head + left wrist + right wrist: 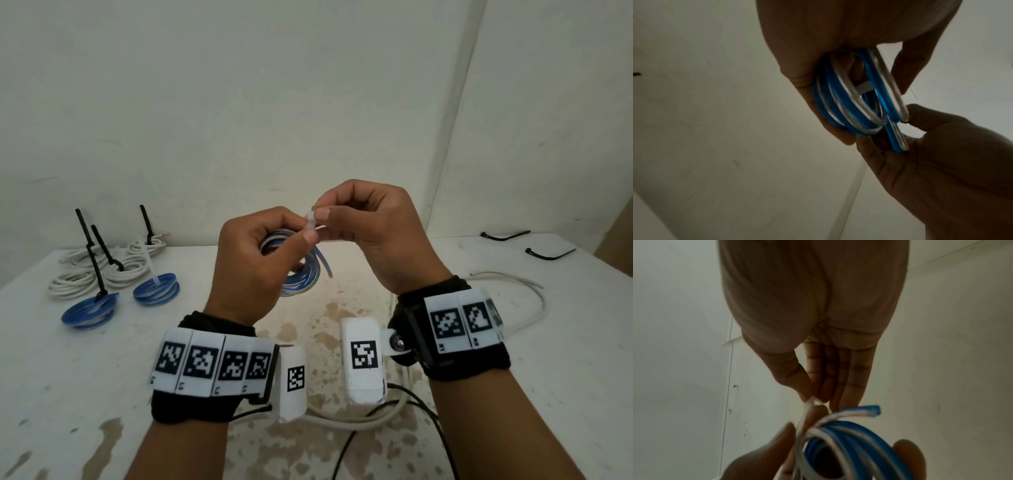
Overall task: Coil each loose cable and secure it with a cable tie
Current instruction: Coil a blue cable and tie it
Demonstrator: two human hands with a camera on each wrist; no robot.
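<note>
Five tied coils (102,274) sit at the table's (102,377) far left; the left hand (253,260) grips a blue coil (301,274) in the air, the right hand (370,233) pinches its white tie (311,219), apparently mid-fastening; one white cable (513,291) lies loose, spare ties (548,253) beyond

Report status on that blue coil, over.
Left hand grips blue-and-white coil. Right hand pinches white cable tie at the coil. Nothing in the way.

Both hands raised together above table: left hand (255,260) curled, gripping cable coil (301,274); right hand (370,229) pinching white tie (311,219) between thumb and forefinger.
</note>
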